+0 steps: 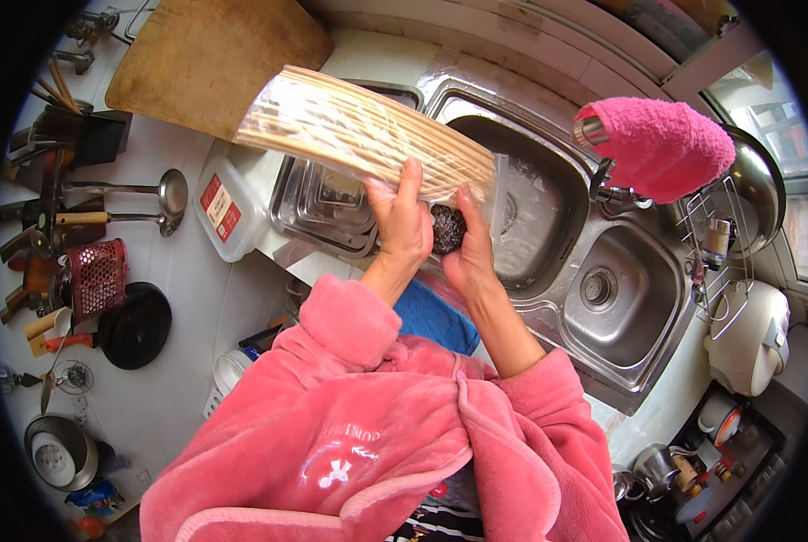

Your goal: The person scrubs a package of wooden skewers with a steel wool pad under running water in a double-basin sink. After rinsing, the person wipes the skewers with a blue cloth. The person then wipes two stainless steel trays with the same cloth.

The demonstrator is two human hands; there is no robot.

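A clear plastic bag of wooden chopsticks (370,129) is held up over the sink edge. My left hand (404,220) grips its lower edge, the thumb lying on top. At the bag's lower right corner, my right hand (472,240) has its fingertips on the plastic. Between the palms sits a dark, rough, roundish object (448,230), partly hidden; I cannot tell which hand bears it. Behind the bag lies the large steel sink basin (546,244), with a small basin (621,298) to its right. Under the bag's left part stand stacked metal trays (323,203).
A wooden board (214,61) leans at the upper left, near a lidded plastic container (228,210). A pink towel (668,149) hangs over the faucet. Right of the sink are a wire rack (722,291) and a rice cooker (749,339). A blue cloth (438,318) hangs below my wrists.
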